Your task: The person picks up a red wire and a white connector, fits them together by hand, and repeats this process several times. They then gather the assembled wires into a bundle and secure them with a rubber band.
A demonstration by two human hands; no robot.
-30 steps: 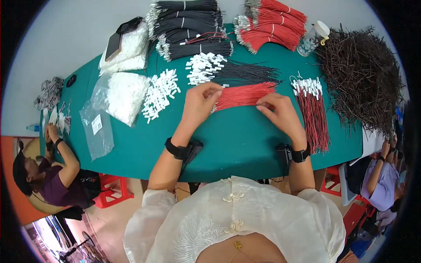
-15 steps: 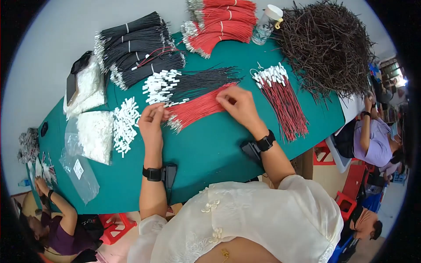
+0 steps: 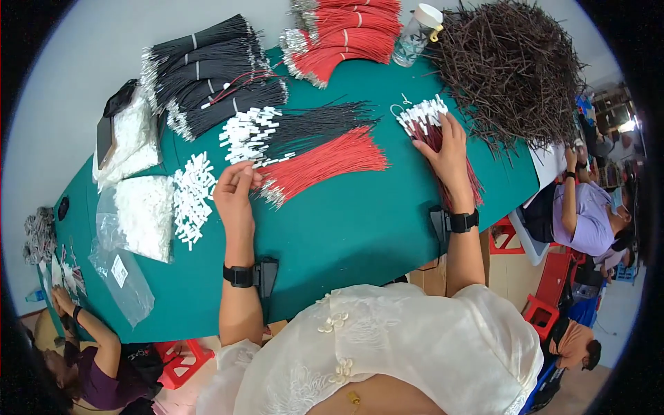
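Note:
My left hand [image 3: 235, 192] has its thumb and fingers pinched together at the left, metal-tipped ends of a pile of red wires [image 3: 332, 169]. What sits in that pinch is too small to make out. Just behind lie black wires [image 3: 321, 128] with white connector housings [image 3: 245, 135] on their left ends. Over on the right, my right hand [image 3: 448, 159] rests on a bundle of red-and-black wires [image 3: 430, 137], thumb and fingers apart. White connectors [image 3: 427, 111] top that bundle, and the hand covers much of its middle.
Loose white housings [image 3: 195, 194] and a filled plastic bag [image 3: 145, 214] lie left. Tied black bundles [image 3: 207, 76] and red bundles [image 3: 353, 34] stand behind. A bottle [image 3: 415, 38] and a dark heap of thin strands [image 3: 512, 76] are back right. Other people sit at both sides.
My right hand has left the right ends of the red wires and moved right, onto the red-and-black bundle. My left hand stays pinched at nearly the same place.

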